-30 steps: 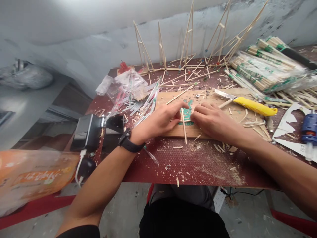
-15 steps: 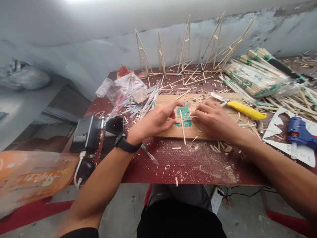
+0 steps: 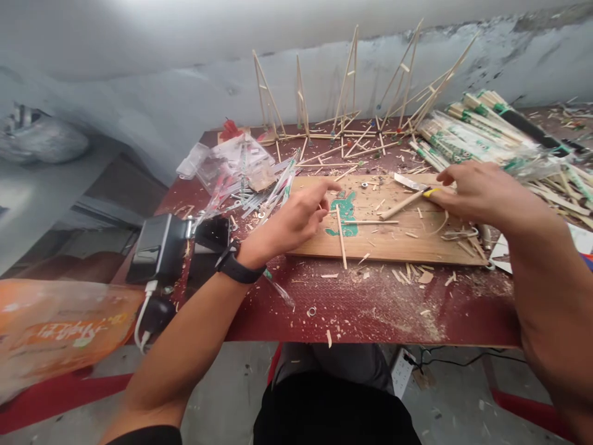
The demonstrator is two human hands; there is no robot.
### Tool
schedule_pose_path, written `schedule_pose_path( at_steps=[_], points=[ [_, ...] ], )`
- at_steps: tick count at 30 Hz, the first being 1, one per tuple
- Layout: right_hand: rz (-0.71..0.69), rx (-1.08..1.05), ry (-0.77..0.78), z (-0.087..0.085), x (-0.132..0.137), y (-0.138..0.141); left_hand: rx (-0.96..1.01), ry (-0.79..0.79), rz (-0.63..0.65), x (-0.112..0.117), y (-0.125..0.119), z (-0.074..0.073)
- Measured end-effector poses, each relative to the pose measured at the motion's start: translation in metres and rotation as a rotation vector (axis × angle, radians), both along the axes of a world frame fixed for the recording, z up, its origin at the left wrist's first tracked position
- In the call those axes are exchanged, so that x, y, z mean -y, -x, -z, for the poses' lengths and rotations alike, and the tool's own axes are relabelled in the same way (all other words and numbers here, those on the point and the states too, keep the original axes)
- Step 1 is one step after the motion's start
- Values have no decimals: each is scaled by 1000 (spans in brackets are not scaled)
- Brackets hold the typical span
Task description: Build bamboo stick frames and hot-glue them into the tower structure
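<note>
My left hand [image 3: 303, 216] hovers over the left part of a wooden board [image 3: 306, 247], its fingers curled with the index finger stretched forward. The tip of a short wooden stick pokes out by its fingertips; the rest is hidden. Beside it are a green rabbit-like print [image 3: 348, 210], an upright-lying wooden stick [image 3: 341, 238] across it, and a sideways stick [image 3: 375, 222]. My right hand [image 3: 482, 193] is closed over the yellow handle of a utility knife [image 3: 410, 182], whose blade points left. A thicker stick [image 3: 401, 206] lies under the blade's end.
Stick frames [image 3: 345, 93] stand along the wall. Bundled sticks in plastic [image 3: 467, 139] lie back right; clear plastic packaging [image 3: 236, 167] is at the left. A black box [image 3: 155, 250] with a white cable sits at the table's left edge. Shavings litter the red tabletop [image 3: 370, 309].
My right hand has left the sticks and moved right onto the knife's handle. The sideways stick now lies free on the board. My left hand has shifted slightly away and up.
</note>
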State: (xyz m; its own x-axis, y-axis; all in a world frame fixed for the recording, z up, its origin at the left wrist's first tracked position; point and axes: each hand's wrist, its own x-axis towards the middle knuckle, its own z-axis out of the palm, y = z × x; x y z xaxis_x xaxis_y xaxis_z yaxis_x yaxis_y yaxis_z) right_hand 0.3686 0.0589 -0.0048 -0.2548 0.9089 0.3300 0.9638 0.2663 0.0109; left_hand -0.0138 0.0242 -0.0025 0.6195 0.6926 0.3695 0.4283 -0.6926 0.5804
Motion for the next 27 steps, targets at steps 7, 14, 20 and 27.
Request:
schedule_pose_path(
  at_steps=[7, 14, 20, 27],
  points=[
    [42, -55, 136, -2, -1, 5, 313, 300, -106, 1, -9, 0],
    [-48, -266, -339, -35, 28, 47, 418, 388, -82, 7, -14, -3],
    [-446, -236, -21, -28, 59, 98, 410, 375, -38, 10, -18, -1],
    [-590, -188, 23, -15, 67, 107, 373, 344, 11, 15, -19, -2]
  ],
)
